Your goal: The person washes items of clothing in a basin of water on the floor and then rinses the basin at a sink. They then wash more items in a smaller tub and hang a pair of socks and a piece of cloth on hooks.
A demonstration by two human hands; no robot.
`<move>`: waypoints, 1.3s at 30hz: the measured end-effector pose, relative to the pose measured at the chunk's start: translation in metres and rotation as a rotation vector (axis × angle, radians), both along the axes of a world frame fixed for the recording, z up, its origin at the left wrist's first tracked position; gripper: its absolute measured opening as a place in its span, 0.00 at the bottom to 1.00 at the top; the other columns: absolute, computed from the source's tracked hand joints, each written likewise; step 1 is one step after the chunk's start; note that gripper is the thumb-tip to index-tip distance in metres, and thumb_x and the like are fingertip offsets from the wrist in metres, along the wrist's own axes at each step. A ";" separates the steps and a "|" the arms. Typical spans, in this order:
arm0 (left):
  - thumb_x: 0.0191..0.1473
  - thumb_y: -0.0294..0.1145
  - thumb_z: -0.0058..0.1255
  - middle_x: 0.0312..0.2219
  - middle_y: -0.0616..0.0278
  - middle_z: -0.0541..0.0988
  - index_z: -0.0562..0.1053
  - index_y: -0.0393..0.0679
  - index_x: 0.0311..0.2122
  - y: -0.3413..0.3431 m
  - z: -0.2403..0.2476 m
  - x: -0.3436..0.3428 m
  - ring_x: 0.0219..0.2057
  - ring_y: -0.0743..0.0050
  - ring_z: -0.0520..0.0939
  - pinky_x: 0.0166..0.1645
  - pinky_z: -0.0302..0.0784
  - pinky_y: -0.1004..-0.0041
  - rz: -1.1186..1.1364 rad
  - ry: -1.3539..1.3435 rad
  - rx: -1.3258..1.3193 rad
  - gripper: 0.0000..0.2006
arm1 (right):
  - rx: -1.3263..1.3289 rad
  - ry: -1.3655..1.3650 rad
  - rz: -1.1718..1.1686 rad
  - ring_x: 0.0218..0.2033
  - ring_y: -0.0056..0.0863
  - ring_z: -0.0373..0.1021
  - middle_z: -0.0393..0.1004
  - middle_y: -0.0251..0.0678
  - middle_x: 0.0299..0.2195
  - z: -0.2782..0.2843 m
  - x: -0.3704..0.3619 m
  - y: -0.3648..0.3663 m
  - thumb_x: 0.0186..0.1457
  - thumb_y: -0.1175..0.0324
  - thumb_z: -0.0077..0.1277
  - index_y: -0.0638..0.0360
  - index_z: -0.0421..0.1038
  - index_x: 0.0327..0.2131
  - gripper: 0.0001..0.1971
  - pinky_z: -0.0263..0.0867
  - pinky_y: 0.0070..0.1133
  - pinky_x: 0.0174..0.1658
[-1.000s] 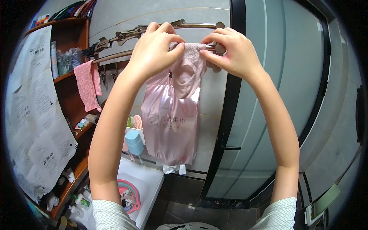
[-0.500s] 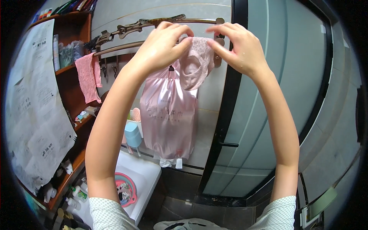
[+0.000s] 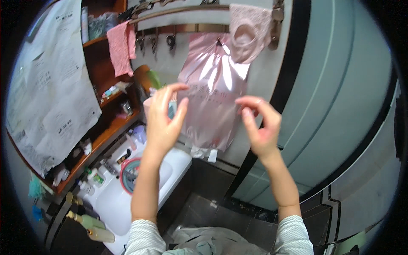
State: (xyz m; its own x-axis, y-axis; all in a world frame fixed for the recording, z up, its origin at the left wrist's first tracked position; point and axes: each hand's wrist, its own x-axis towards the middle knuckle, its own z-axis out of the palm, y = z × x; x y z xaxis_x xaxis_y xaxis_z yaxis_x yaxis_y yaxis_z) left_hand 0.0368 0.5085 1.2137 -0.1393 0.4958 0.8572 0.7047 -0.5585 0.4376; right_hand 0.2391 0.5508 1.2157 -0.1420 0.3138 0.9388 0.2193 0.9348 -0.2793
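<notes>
Pale pink lace underwear [image 3: 260,23] hangs over the towel bar [image 3: 187,14] at its right end, a leg opening facing me. Lower down, my left hand [image 3: 165,117] is raised in front of the wall, thumb and fingers apart, holding nothing. My right hand [image 3: 262,127] is level with it, below the underwear; its fingers are loosely curled, with a gap to the thumb and no object between them. Behind and between both hands hangs a shiny pink bag [image 3: 212,114] from a hook, with white tissue showing at its lower end. Neither hand appears to touch it.
A pink towel [image 3: 120,49] hangs at the bar's left end, beside wooden shelves [image 3: 104,144]. Lower left is a white sink [image 3: 108,208] holding a pink-rimmed basin [image 3: 124,180], with several bottles [image 3: 95,178] along it. A frosted glass door [image 3: 327,85] stands at right.
Both hands have let go of the lace underwear and come down from the bar, leaving it hanging there. The view has tipped downward and shows more of the sink.
</notes>
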 end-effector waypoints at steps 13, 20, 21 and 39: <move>0.43 0.31 0.47 0.35 0.56 0.72 0.69 0.43 0.36 -0.055 -0.264 -0.070 0.41 0.54 0.69 0.46 0.63 0.66 0.391 -0.139 -0.696 0.12 | -0.818 -0.398 0.429 0.16 0.12 0.62 0.69 0.30 0.17 -0.249 -0.140 -0.022 0.45 0.73 0.47 0.59 0.71 0.30 0.06 0.58 0.12 0.21; 0.39 0.30 0.49 0.34 0.56 0.73 0.69 0.41 0.33 -0.118 -0.355 -0.144 0.37 0.53 0.71 0.42 0.66 0.63 0.569 -0.189 -0.913 0.12 | -0.974 -0.635 0.507 0.17 0.16 0.64 0.70 0.31 0.18 -0.320 -0.214 -0.041 0.46 0.73 0.46 0.58 0.71 0.31 0.07 0.61 0.15 0.24; 0.39 0.30 0.49 0.34 0.56 0.73 0.69 0.41 0.33 -0.124 -0.365 -0.154 0.37 0.53 0.71 0.42 0.66 0.63 0.579 -0.202 -0.969 0.12 | -0.964 -0.632 0.523 0.18 0.17 0.65 0.70 0.32 0.19 -0.332 -0.224 -0.041 0.46 0.72 0.46 0.58 0.71 0.31 0.07 0.61 0.15 0.25; 0.44 0.29 0.46 0.30 0.57 0.74 0.65 0.44 0.41 -0.101 -0.489 -0.252 0.31 0.63 0.76 0.35 0.70 0.69 0.487 -0.741 -1.011 0.15 | -0.911 -0.829 0.381 0.30 0.33 0.69 0.71 0.35 0.27 -0.483 -0.389 -0.005 0.42 0.70 0.48 0.53 0.71 0.31 0.08 0.65 0.26 0.32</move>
